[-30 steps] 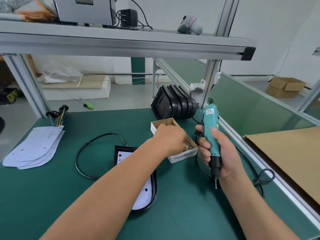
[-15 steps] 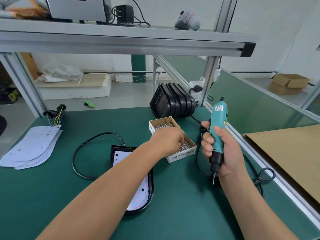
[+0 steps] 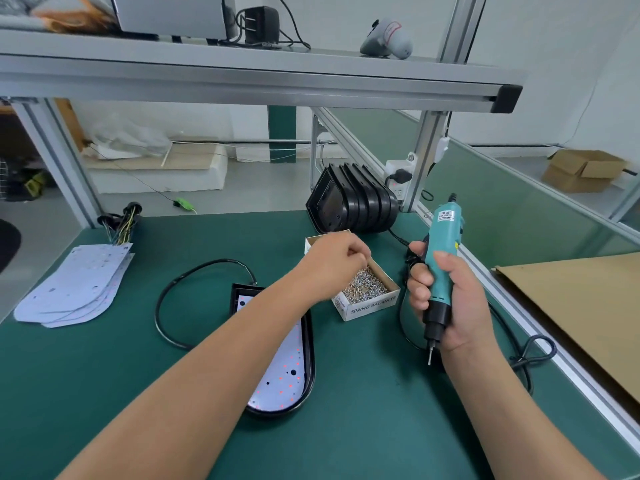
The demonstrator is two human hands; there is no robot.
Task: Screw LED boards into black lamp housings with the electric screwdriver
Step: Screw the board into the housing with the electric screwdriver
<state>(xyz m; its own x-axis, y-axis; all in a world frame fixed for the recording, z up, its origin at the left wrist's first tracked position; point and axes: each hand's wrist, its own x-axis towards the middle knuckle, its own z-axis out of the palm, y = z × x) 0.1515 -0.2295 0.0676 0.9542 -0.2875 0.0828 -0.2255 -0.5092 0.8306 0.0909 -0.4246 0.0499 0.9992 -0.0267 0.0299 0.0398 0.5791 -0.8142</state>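
The screw box (image 3: 372, 309) sits at two o'clock from the lamp housing (image 3: 310, 362), with the stacked housings (image 3: 353, 206) behind at one. The spare boards (image 3: 72, 285) lie at ten.

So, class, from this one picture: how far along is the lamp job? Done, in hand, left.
Done: one LED board lies in a black housing. In hand: the left hand curls over the screw box, a screw in it not discernible; the right hand grips the electric screwdriver, bit down, off the board. Left: driving screws here, then the stacked housings and loose boards.
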